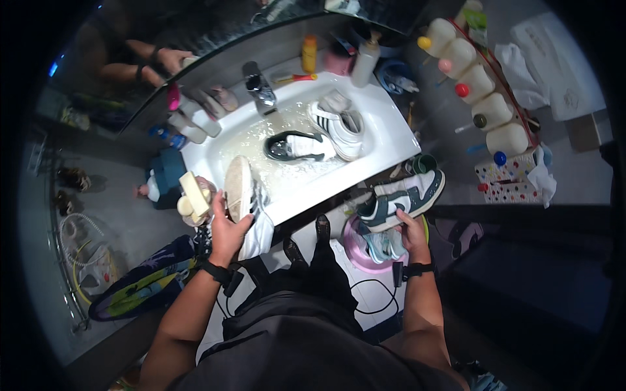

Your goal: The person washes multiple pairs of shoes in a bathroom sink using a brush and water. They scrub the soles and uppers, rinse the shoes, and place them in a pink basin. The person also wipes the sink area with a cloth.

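The largest piece, the white sink (391, 130), holds water with a dark-green-and-white shoe (300, 146) and a striped white shoe (347, 135) crowded toward its right end; dropping another in could splash over the front edge. Below that edge, near the right front corner, the pink basin (356, 250) holds a pale-blue-striped shoe (385, 246).

At the left front corner, the left hand (229, 233) grips a beige-soled white shoe (238, 189) by its side, fingers and thumb astride it; if wet, it could slide off the corner. The right hand (412, 236) grips a green-and-white sneaker (405, 197) from below, beyond the right front corner and above the basin. That low hold could let it roll and fall.

A careless swing leftward could topple the bottles (195, 124) along the left rim. Smallest, the orange brush (298, 78) on the back rim could slip in if bumped.
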The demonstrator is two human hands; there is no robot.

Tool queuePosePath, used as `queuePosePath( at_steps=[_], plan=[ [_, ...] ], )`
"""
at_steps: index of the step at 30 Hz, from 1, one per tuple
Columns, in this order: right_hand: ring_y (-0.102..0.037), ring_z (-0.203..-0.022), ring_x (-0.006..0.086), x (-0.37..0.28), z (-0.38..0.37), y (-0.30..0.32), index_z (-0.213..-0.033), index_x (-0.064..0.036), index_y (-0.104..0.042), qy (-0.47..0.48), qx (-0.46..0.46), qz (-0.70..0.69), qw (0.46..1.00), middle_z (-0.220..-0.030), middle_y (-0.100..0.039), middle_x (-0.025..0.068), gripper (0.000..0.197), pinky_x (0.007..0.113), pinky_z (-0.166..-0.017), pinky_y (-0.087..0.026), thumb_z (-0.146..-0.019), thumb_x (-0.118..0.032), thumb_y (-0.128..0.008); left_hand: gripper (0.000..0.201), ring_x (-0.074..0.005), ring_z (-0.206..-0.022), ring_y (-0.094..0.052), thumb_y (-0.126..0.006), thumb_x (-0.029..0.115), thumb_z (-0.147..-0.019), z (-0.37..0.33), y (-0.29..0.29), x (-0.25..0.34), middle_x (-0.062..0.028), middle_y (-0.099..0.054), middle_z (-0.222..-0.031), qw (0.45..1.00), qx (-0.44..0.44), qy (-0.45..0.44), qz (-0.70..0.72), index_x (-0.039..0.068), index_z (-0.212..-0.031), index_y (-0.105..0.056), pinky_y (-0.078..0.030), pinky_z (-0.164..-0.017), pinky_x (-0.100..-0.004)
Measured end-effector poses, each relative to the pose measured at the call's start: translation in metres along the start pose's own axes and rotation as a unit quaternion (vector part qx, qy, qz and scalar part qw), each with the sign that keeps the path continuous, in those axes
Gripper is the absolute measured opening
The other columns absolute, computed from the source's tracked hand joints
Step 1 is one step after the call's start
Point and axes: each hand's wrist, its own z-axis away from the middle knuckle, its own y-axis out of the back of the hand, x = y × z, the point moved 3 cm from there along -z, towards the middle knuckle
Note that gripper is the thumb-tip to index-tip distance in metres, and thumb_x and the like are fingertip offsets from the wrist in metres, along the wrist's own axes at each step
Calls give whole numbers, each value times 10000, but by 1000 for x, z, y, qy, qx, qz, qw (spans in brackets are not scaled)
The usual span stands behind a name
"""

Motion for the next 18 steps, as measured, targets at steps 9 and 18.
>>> queuePosePath(
  at_steps=[9,18],
  plan=[
    [-772,-864,234,137,11,160,-1242,-6,-728,-55,277,165,945,-1067,-782,85,510,406,-736,-632,-815,-182,-945,971,-303,-1451,-551,-819,-24,-871,-5,-2,-21,-283,-512,-1596,1000,2,12,5,-4,-1674,-274,-424,-1222,-402],
    [-774,-1112,394,172,-36,200,-1269,-41,-769,-200,252,568,757,-1205,-793,235,598,486,-959,-615,-816,-423,-851,936,-286,-1485,-522,-757,-86,-891,-2,-4,-23,-249,-493,-1637,999,-8,31,18,19,-1687,-275,-403,-1233,-388]
  ],
)
